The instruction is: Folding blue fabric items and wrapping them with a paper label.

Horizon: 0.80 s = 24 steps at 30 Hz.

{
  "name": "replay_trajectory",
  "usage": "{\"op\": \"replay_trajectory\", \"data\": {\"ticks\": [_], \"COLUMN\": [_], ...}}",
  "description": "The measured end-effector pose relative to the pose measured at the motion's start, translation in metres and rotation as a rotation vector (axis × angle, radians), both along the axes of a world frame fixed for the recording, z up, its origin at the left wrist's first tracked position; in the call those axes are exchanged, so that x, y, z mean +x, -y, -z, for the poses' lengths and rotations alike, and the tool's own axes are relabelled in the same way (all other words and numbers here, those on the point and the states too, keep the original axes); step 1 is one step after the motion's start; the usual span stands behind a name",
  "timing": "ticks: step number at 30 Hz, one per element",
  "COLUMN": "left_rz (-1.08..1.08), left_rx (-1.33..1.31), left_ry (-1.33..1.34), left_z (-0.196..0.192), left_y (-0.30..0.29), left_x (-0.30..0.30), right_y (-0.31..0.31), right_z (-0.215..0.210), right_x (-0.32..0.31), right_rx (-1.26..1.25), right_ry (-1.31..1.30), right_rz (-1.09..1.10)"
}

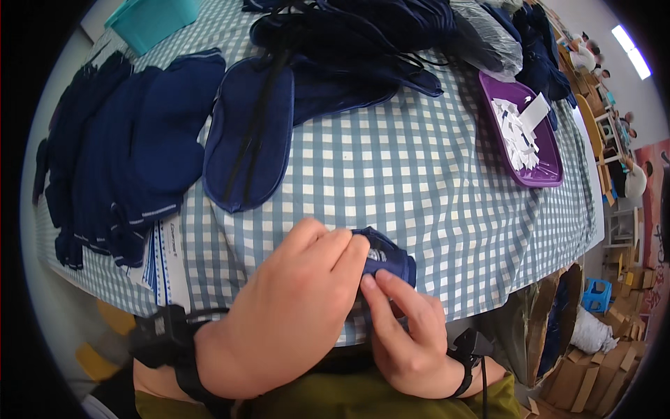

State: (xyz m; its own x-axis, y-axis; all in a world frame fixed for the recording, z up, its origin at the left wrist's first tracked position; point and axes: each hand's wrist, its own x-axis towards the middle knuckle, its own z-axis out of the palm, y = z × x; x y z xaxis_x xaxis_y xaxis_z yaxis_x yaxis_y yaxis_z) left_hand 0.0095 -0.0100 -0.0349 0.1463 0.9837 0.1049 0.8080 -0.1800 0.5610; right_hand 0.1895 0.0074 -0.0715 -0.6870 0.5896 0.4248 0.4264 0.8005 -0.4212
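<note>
Near the table's front edge, I hold a small navy fabric piece (399,262) with a darker panel and a pale printed mark. My left hand (293,300) is closed on its left side, the fingers curled and hiding that part of the cloth. The thumb and forefinger of my right hand (412,339) pinch its lower edge. Beyond my hands lies a long rounded navy fabric piece (230,157) with black straps across it. To its left, several navy fabric pieces (167,126) overlap in a row.
A purple tray (548,178) of white paper slips stands at the right on the checked tablecloth (335,164). More navy pieces (349,42) and a clear plastic bag (499,42) lie at the back. A teal bin (157,28) is far left. Cardboard boxes (572,380) stand beyond the table.
</note>
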Motion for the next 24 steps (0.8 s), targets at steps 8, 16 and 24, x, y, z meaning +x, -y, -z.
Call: {"op": "replay_trajectory", "data": {"ticks": [8, 16, 24], "left_rz": [0.126, -0.402, -0.227], "left_rx": [0.148, 0.319, 0.306], "left_ry": [0.112, 0.134, 0.174], "left_z": [0.021, 0.013, 0.050], "left_y": [-0.018, 0.040, 0.074], "left_x": [-0.035, -0.017, 0.001], "right_y": [-0.005, -0.030, -0.044], "right_z": [-0.009, -0.013, -0.022], "right_x": [-0.034, -0.057, -0.064], "right_rx": [0.017, 0.049, 0.170], "right_ry": [0.102, 0.214, 0.327], "right_rz": [0.118, 0.188, 0.148]}}
